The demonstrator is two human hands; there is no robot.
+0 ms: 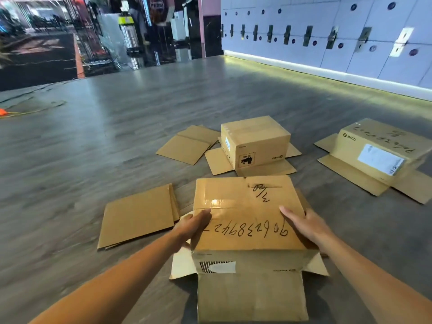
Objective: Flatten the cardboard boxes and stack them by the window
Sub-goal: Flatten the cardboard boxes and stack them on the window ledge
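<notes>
A cardboard box (247,206) with handwritten numbers on top stands upside down on the floor right in front of me, its flaps spread outward. My left hand (195,224) rests on its top left edge with straight fingers. My right hand (304,222) lies flat on the top right side. Two more upturned boxes stand farther off: one in the middle (256,141) and one at the right (381,148). Flattened cardboard lies at the left (138,213) and behind it (189,143).
The grey wood-look floor (117,141) stretches ahead. A wall of pale lockers (327,31) with a lit base strip runs along the right. At the far left lie a yellow cable and an orange object (2,112). Glass and dark equipment stand at the back.
</notes>
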